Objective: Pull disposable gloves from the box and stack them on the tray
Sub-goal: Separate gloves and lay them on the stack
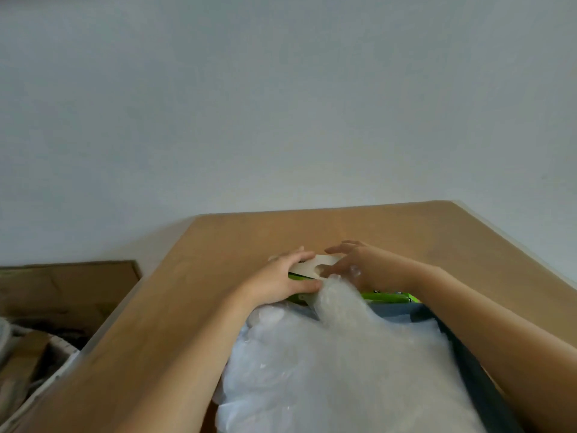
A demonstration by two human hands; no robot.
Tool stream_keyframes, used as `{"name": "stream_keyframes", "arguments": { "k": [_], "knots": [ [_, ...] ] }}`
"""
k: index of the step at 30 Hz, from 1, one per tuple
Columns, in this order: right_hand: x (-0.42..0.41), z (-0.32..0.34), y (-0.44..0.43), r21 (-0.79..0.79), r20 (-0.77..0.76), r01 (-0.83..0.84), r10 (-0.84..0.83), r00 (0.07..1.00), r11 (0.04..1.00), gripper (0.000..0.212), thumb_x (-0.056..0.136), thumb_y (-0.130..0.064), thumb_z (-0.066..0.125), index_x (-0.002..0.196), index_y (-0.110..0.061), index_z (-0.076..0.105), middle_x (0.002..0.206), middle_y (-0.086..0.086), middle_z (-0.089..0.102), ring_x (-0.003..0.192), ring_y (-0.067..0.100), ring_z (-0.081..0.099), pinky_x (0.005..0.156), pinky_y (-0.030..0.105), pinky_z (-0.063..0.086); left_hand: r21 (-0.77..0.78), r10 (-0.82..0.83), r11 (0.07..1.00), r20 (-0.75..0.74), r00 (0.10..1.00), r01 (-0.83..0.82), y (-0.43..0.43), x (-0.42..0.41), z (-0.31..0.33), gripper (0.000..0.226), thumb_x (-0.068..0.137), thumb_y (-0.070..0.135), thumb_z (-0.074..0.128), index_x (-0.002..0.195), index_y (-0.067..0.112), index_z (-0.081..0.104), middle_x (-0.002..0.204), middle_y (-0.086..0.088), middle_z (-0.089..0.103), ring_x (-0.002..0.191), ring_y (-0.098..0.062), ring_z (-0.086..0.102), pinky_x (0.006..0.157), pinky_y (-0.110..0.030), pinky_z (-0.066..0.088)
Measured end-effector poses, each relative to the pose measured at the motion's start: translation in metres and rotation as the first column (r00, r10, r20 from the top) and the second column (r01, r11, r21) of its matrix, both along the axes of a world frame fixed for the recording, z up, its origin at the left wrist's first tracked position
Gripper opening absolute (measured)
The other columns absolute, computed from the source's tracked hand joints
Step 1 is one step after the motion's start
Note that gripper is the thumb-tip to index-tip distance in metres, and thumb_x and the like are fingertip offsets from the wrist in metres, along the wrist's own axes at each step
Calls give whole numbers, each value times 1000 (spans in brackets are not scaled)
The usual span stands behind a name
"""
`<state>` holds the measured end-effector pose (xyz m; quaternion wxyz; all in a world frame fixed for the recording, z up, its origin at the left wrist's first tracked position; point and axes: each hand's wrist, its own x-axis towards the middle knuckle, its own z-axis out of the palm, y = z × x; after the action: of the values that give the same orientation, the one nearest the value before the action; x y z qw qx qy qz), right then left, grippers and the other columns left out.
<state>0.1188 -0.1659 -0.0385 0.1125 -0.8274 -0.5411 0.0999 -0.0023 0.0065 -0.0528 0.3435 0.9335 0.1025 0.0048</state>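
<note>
Heap of clear plastic gloves [343, 376] closest to the lens, between the two forearms, spilling over most of a dark blue tray [402, 309]. Only the tray's far rim and its right-hand wall show from under the heap.

Just beyond the tray: a green box [388, 297] lying on a brown table [187, 307], its pale cardboard flap [323, 263] raised. Both hands meet at this box.

Left hand [281, 281]: grips the box at its left end, fingers curved over the top of the flap, thumb laid along the near side below it.

Right hand [362, 260]: over the box from the right, fingers stretched forward past the flap and slightly apart. One crumpled glove [338, 300] runs from under this hand's palm down to the heap, draped over the box's near edge. Thumb is hidden; cannot tell whether the hand pinches the glove or the glove only touches it.

Left of the left arm, off the table edge and lower down: a brown carton [68, 292] and some pale, blurred clutter, too indistinct to name. Behind the hands, a plain light wall [281, 104].
</note>
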Motion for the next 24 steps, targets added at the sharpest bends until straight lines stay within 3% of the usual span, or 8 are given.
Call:
{"name": "stream_keyframes", "arguments": {
  "k": [3, 9, 14, 17, 19, 21, 24],
  "knots": [
    [2, -7, 6, 121, -27, 50, -47, 999, 991, 24, 91, -27, 62, 113, -26, 71, 145, -14, 40, 137, 11, 27, 108, 26, 24, 30, -23, 999, 10, 1000, 23, 1, 1, -2, 72, 84, 42, 69, 146, 31, 35, 158, 14, 18, 144, -8, 18, 112, -21, 16],
    [9, -15, 0, 302, -26, 54, -49, 998, 952, 10, 86, -17, 68, 83, -19, 77, 127, -14, 57, 123, 5, 43, 95, 17, 31, 36, -12, 999, 7, 1000, 11, 3, 1, -3, 73, 83, 45, 69, 146, 32, 34, 157, 13, 21, 142, -9, 22, 113, -24, 19],
    [11, -14, -5, 331, 34, 25, -38, 999, 943, 10, 87, -24, 67, 87, -19, 75, 107, -16, 57, 109, 7, 43, 93, 24, 36, 33, -8, 999, 12, 1000, 7, 1, 1, -4, 71, 84, 43, 69, 145, 32, 35, 156, 14, 21, 142, -9, 21, 115, -26, 19],
    [10, -15, -5, 277, 88, -43, 19, 996, 960, 15, 90, -25, 63, 98, -20, 74, 127, -12, 51, 124, 8, 34, 106, 30, 33, 29, -4, 1000, 9, 1000, 4, 1, 1, -3, 70, 84, 44, 68, 145, 33, 35, 156, 13, 23, 140, -10, 26, 112, -25, 23],
    [7, -13, -4, 208, 108, -94, 73, 991, 974, 26, 92, -28, 59, 116, -28, 68, 149, -12, 32, 140, 9, 17, 116, 32, 21, 27, -4, 1000, 13, 1000, 4, 1, 1, -3, 70, 84, 44, 68, 145, 34, 34, 156, 13, 23, 139, -9, 26, 108, -22, 23],
    [6, -12, -3, 116, 96, -84, 73, 993, 990, 35, 94, -30, 56, 129, -34, 59, 156, -14, 18, 144, 10, 4, 117, 32, 11, 27, -9, 1000, 16, 1000, 9, 0, 0, -3, 70, 85, 43, 67, 145, 33, 34, 155, 13, 23, 138, -8, 27, 103, -17, 21],
    [6, -12, 2, 203, 89, -52, 34, 995, 978, 23, 92, -19, 59, 110, -21, 73, 146, -7, 41, 141, 13, 20, 111, 23, 19, 17, -2, 1000, 18, 1000, 2, 0, 0, -2, 70, 85, 42, 68, 146, 32, 35, 154, 11, 26, 136, -9, 29, 101, -17, 23]
  ]
}}
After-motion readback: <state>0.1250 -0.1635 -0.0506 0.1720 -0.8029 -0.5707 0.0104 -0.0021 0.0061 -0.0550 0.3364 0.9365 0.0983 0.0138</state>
